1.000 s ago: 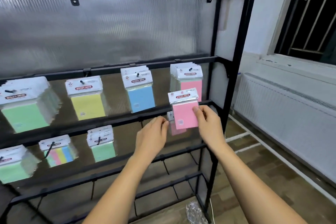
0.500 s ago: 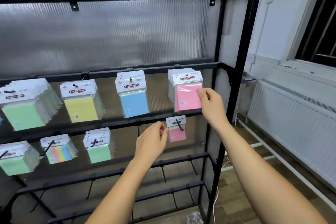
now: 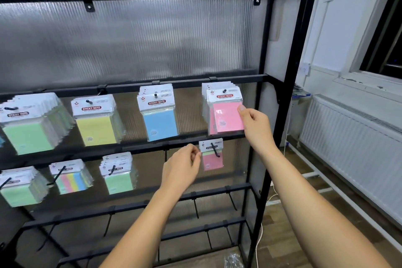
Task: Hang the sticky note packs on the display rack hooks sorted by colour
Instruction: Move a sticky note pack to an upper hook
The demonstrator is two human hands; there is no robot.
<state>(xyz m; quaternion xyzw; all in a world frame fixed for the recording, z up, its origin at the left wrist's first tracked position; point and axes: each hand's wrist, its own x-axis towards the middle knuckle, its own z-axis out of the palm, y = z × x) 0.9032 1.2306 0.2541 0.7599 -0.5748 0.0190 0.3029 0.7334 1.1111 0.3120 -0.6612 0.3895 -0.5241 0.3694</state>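
A pink sticky note pack [image 3: 226,116] hangs at the front of the pink stack on the upper-right hook of the black display rack [image 3: 285,98]. My right hand [image 3: 255,125] pinches that pack's right edge with thumb and fingers. My left hand [image 3: 182,168] hovers lower, fingers loosely curled and holding nothing, just left of a small pink-and-green pack [image 3: 212,155] on the hook below. Green packs [image 3: 28,124], yellow packs [image 3: 95,121] and blue packs [image 3: 158,114] hang on the same upper row.
The lower row holds green packs [image 3: 19,187], a multicolour pack [image 3: 71,177] and another green stack [image 3: 118,173]. Bare hooks [image 3: 231,200] stick out of the two bottom bars. A white radiator [image 3: 352,143] stands to the right; crumpled plastic [image 3: 233,261] lies on the floor.
My right hand lifted the pink pack from below the bar up onto the upper-right hook. My left hand stayed near the small pack below. The view shifted closer and upward.
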